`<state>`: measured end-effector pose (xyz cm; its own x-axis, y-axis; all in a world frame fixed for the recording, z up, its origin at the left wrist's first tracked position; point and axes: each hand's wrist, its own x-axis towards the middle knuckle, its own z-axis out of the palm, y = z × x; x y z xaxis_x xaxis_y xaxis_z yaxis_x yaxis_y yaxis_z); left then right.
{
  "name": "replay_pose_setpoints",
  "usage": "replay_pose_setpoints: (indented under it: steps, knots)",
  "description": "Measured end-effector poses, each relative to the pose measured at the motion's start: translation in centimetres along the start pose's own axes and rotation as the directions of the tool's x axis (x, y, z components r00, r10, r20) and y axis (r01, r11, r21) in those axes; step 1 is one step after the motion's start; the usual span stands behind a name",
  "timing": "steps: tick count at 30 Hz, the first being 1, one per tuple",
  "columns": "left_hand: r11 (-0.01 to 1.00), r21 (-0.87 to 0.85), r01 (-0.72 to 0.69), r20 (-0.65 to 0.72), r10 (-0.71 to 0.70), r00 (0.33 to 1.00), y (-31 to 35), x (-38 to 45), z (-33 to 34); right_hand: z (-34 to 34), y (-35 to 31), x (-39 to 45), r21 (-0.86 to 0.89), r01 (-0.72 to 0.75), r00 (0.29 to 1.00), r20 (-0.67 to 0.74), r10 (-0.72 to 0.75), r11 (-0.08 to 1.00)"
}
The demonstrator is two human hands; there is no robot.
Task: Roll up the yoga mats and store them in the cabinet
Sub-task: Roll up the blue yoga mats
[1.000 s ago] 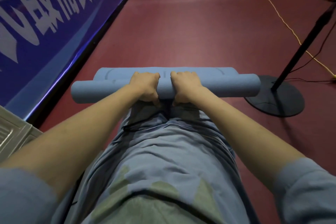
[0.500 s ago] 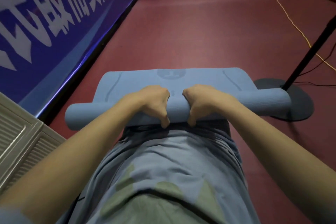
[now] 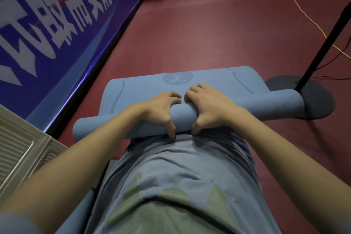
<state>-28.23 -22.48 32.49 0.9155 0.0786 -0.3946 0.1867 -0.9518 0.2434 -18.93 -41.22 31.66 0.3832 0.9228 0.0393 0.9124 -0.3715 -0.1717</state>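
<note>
Yoga mat (image 3: 218, 85) right in front of me, pale blue, most of it wound into a tight roll that lies crosswise on the dark red floor (image 3: 218, 30). I see a fine ripple texture on the rolled part, and a short flat stretch beyond it carries a round emblem with a figure inside and curved lines near both edges. My left hand (image 3: 161, 108) and right hand (image 3: 207, 104) sit side by side at the middle of the roll, fingers curled over the top, thumbs hooked under the near side, both clamped on it. Blue shirt (image 3: 180, 176) hangs just below the roll. On the right, the roll's end lies over a black round stand base (image 3: 313, 97) with its pole rising away. A yellow cord (image 3: 296, 4) trails across the floor. A blue banner (image 3: 47, 24) with white characters runs along the left, and a pale slatted panel (image 3: 20, 154) sits at the lower left.
</note>
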Motion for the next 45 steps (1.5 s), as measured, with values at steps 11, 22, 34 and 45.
replay_pose_setpoints:
  steps: [11,22,34,45]
  knots:
    - [0.982,-0.139,0.131,0.123,-0.114,0.986,-2.9,3.2,-3.1,0.7,0.8,0.3,-0.007,0.004,0.997,-0.076,-0.005,1.0]
    - [0.977,-0.134,0.166,0.026,-0.164,0.986,-3.5,3.8,-5.8,-0.7,3.1,1.1,-0.065,-0.076,0.996,-0.053,0.073,0.995]
    - [0.997,0.076,-0.005,-0.233,0.023,0.972,-1.8,3.1,-6.0,-0.8,1.6,3.4,-0.136,-0.231,0.973,-0.034,0.228,0.963]
    - [0.866,0.465,0.182,-0.248,-0.07,0.966,1.3,3.6,-2.1,-0.6,2.8,6.2,-0.177,-0.306,0.952,-0.025,0.306,0.935]
